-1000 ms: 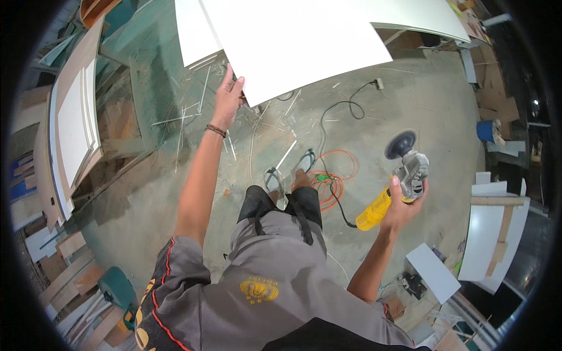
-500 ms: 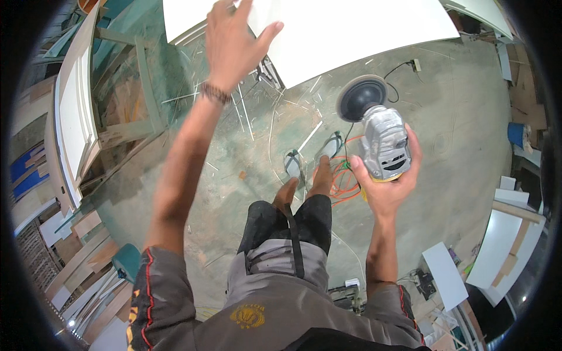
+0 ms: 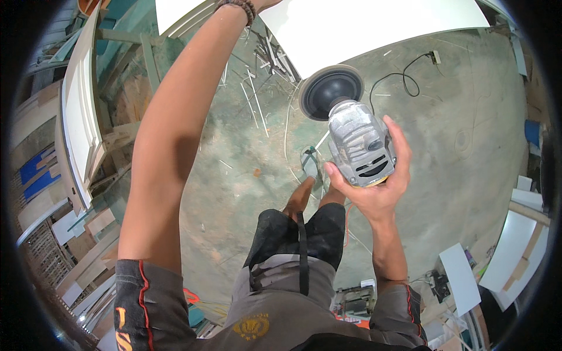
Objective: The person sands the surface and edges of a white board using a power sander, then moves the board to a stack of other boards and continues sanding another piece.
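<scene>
Yellow lettering marks the grey shirt (image 3: 293, 320) of a person at work.
A round yellow emblem (image 3: 253, 327) on the chest carries a small arc of lettering along its hem side, too small to read surely; larger yellow-orange characters (image 3: 122, 330) run down the left sleeve (image 3: 164, 313), turned sideways and cut short, no full word legible.

The head-worn wide fisheye camera looks steeply down, facing toward the broad, flat white panel (image 3: 357, 29); closest to the lens, on the wearer's side of that panel, spreads the grey cloth shirt (image 3: 284, 316).
</scene>
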The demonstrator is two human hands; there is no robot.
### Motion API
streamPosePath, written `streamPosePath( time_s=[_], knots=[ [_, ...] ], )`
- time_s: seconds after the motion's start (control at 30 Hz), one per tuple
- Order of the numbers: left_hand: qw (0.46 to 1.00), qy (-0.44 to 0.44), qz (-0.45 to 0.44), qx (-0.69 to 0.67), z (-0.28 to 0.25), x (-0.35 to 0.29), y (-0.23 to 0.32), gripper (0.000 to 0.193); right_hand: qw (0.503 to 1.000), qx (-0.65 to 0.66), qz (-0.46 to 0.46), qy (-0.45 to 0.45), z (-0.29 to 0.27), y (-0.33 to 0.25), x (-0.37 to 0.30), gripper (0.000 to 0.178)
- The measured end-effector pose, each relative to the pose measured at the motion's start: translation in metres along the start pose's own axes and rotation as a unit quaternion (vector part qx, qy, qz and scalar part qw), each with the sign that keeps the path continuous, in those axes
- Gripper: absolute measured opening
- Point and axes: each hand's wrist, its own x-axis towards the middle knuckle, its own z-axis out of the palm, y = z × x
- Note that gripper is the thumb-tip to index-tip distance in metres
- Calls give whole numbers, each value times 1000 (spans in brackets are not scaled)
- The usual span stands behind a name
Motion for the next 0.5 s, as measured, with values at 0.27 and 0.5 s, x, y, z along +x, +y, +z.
streamPosePath(
  time_s=[0.27,0.5],
  knots=[
    [1000,2,2,-8,-7,-4,0,80,1000,-12,-12,2,6,-6,0,100],
    [1000,-2,5,-3,-16,-5,0,80,999,11,-9,50,5,-5,8,96]
  ],
)
